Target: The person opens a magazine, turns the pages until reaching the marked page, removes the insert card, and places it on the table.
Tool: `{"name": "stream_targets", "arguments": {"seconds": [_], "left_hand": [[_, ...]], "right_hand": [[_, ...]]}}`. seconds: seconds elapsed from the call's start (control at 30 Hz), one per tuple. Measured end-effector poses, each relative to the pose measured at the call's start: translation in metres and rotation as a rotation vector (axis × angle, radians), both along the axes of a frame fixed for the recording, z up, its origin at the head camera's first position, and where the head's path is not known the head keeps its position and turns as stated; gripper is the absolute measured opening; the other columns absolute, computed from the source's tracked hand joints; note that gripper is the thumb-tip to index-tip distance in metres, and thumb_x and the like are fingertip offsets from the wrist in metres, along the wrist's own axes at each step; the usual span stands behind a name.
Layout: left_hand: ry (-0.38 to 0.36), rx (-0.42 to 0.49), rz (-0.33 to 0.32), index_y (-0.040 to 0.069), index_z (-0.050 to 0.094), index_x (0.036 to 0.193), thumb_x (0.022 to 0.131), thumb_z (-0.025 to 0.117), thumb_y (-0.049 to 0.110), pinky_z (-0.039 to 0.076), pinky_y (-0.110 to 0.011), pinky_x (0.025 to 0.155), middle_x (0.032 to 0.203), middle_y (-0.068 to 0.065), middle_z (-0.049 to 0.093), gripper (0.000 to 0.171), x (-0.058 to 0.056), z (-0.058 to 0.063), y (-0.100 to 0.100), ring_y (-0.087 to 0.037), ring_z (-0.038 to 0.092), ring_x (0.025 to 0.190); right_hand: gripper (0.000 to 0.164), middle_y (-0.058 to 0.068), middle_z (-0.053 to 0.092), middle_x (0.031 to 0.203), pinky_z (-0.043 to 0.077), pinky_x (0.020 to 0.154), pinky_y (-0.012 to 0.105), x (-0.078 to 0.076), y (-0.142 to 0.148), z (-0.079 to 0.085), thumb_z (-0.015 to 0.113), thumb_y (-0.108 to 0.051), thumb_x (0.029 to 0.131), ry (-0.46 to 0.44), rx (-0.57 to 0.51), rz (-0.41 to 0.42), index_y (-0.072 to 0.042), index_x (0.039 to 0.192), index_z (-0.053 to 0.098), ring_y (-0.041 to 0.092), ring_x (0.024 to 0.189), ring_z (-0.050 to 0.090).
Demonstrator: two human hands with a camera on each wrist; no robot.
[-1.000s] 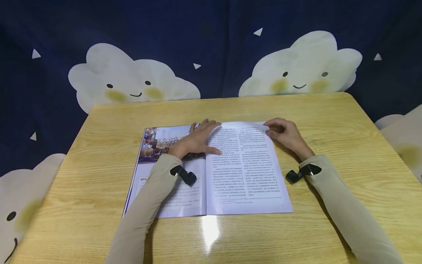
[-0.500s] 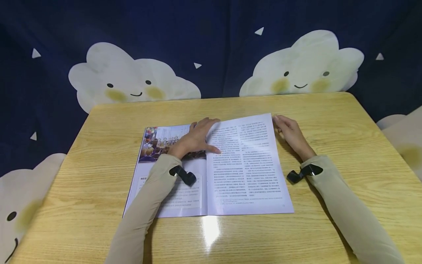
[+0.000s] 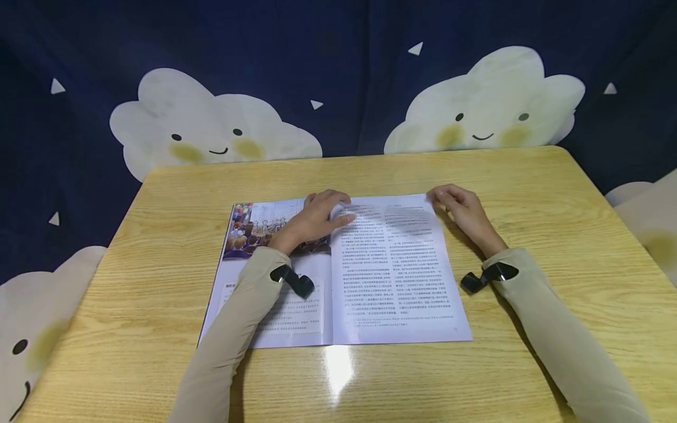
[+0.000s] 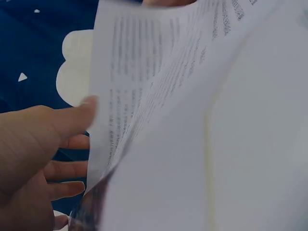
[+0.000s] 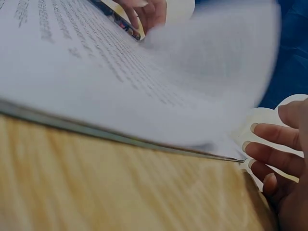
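White printed page (image 5: pixel 216 62) of open glossy magazine (image 3: pixel 391 282) is curled just left of right hand (image 3: pixel 466 212), fingers half-bent, empty; left hand (image 3: pixel 311 221), fingers loosely spread, is rested near spine.

Both arms, in beige sleeves, reach fwd from bottom of head view, wrists bare just past the cuffs. L arm (image 3: pixel 230 341) slants up & to the right; R arm (image 3: pixel 555 335) slants up & to the left, so the hands sit approx. level, apart from each other. L hand (image 3: pixel 312 218) is back-up, wrist bent a bit, thumb (image 4: pixel 72 118) stuck out, w/ a gap btwn it & the other fingers (image 4: pixel 67 171), which are loosely bent; thumb tip blurred in L wrist view. R hand (image 3: pixel 466 212) has fingers slack & half-bent, nails visible in R wrist view, small gaps btwn some.
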State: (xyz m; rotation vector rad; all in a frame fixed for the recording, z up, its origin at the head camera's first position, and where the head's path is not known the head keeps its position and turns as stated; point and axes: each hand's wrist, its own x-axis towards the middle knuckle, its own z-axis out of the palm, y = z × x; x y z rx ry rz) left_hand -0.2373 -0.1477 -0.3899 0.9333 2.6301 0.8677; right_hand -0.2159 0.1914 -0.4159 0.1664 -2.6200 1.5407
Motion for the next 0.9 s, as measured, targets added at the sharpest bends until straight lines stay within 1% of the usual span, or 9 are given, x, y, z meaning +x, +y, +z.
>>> {"name": "stream_targets", "arguments": {"seconds": [0.07,0.17,0.3,0.47,0.53,0.63,0.73,0.8,0.9], "left_hand": [[-0.004,0.031,-0.004,0.006,0.053,0.127,0.101,0.050,0.034,0.008,-0.052,0.115,0.126,-0.012,0.056,0.038,0.000,0.000,0.000,-0.027,0.050,0.119],[-0.003,0.056,0.003,0.006,0.057,0.117,0.103,0.045,0.034,0.009,-0.052,0.114,0.108,-0.008,0.061,0.034,0.000,-0.001,0.001,-0.023,0.055,0.101],[0.029,0.078,0.010,0.006,0.061,0.104,0.102,0.048,0.031,0.017,-0.051,0.110,0.094,-0.005,0.060,0.028,0.000,-0.001,0.000,-0.021,0.055,0.089],[0.075,0.108,0.006,0.009,0.055,0.088,0.098,0.056,0.026,0.026,-0.049,0.099,0.074,-0.001,0.048,0.020,0.001,0.000,-0.002,-0.019,0.046,0.071],[0.077,0.092,0.003,0.009,0.056,0.091,0.097,0.058,0.026,0.025,-0.049,0.101,0.079,-0.002,0.054,0.019,0.002,0.002,-0.002,-0.019,0.050,0.076],[0.048,0.022,-0.036,0.008,0.061,0.104,0.097,0.057,0.026,0.020,-0.053,0.108,0.100,-0.006,0.063,0.019,0.003,0.008,-0.004,-0.022,0.056,0.099],[-0.005,-0.079,-0.109,0.011,0.063,0.120,0.099,0.054,0.025,0.013,-0.058,0.111,0.128,-0.010,0.057,0.026,0.006,0.016,-0.007,-0.027,0.046,0.126],[-0.029,-0.143,-0.154,0.015,0.063,0.125,0.101,0.052,0.024,0.015,-0.059,0.110,0.136,-0.011,0.051,0.028,0.007,0.021,-0.008,-0.028,0.039,0.132],[-0.042,-0.199,-0.194,0.016,0.063,0.127,0.101,0.052,0.019,0.020,-0.057,0.109,0.140,-0.012,0.047,0.029,0.010,0.027,-0.010,-0.030,0.036,0.134]], "right_hand": [[0.042,0.015,0.065,0.115,0.041,0.077,0.023,0.000,0.000,0.000,0.044,-0.034,0.103,0.000,0.012,0.007,0.000,0.114,0.066,0.008,0.101,0.057],[0.041,0.015,0.064,0.116,0.040,0.079,0.024,0.000,0.000,0.000,0.045,-0.034,0.103,-0.010,0.028,0.007,-0.001,0.114,0.066,0.008,0.103,0.056],[0.032,0.012,0.065,0.115,0.040,0.084,0.023,0.000,-0.002,-0.002,0.053,-0.029,0.101,-0.013,0.056,-0.008,-0.003,0.113,0.067,0.010,0.102,0.057],[0.021,0.010,0.066,0.113,0.043,0.078,0.021,0.000,-0.004,-0.004,0.063,-0.013,0.095,0.011,0.122,-0.010,-0.005,0.113,0.067,0.014,0.094,0.058],[0.023,0.010,0.065,0.116,0.042,0.077,0.021,0.000,-0.004,-0.004,0.063,-0.011,0.094,0.013,0.134,0.005,-0.006,0.116,0.066,0.016,0.094,0.057],[0.029,0.009,0.062,0.126,0.043,0.084,0.026,0.000,-0.003,-0.004,0.064,-0.012,0.094,0.008,0.142,0.044,-0.007,0.122,0.065,0.020,0.104,0.057],[0.033,0.010,0.057,0.134,0.043,0.094,0.036,-0.001,-0.003,-0.003,0.064,-0.012,0.094,0.013,0.152,0.089,-0.007,0.126,0.063,0.024,0.116,0.055],[0.035,0.010,0.056,0.135,0.042,0.097,0.041,-0.002,-0.003,-0.004,0.064,-0.012,0.094,0.018,0.163,0.106,-0.007,0.128,0.062,0.027,0.120,0.053],[0.035,0.012,0.058,0.132,0.042,0.094,0.037,-0.001,-0.002,-0.004,0.064,-0.010,0.093,0.032,0.181,0.114,-0.006,0.128,0.062,0.028,0.117,0.055]]}}
